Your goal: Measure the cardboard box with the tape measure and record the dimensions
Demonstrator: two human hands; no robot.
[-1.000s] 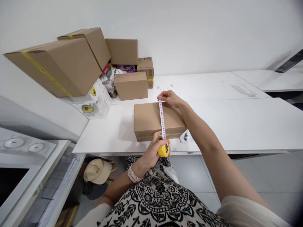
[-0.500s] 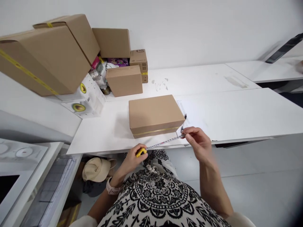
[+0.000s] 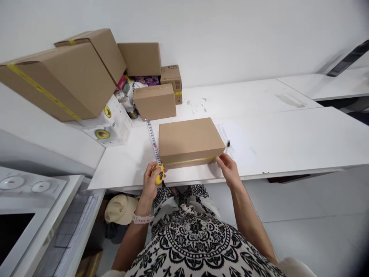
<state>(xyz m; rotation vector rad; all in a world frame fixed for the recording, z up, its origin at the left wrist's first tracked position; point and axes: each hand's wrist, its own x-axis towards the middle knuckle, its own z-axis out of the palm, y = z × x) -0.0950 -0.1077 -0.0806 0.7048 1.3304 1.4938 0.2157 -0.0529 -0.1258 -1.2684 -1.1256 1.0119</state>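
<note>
My left hand [image 3: 152, 179] is closed around a yellow tape measure [image 3: 158, 175] at the table's front edge. Its white blade [image 3: 152, 140] is drawn out away from me, along the left side of a brown cardboard box [image 3: 190, 138]. The box lies flat with a strip of yellow tape around its front side. At the box's front right corner, my right hand [image 3: 227, 168] grips the cardboard between thumb and fingers; the fingertips are partly hidden behind the corner. A printed sheet of paper [image 3: 230, 134] lies partly under the box, with a small black object [image 3: 228, 143] on it.
Large taped cartons [image 3: 77, 77] are stacked on white avocado-print boxes [image 3: 115, 129] at the back left. A smaller carton [image 3: 155, 102] stands beside them. The white table [image 3: 282, 142] stretches right. A microwave [image 3: 25, 204] sits at the lower left, near a beige cap [image 3: 121, 209].
My right hand has let go of the blade's end and moved to the box's corner. My left hand has swung the tape measure so its blade points away along the box's left side.
</note>
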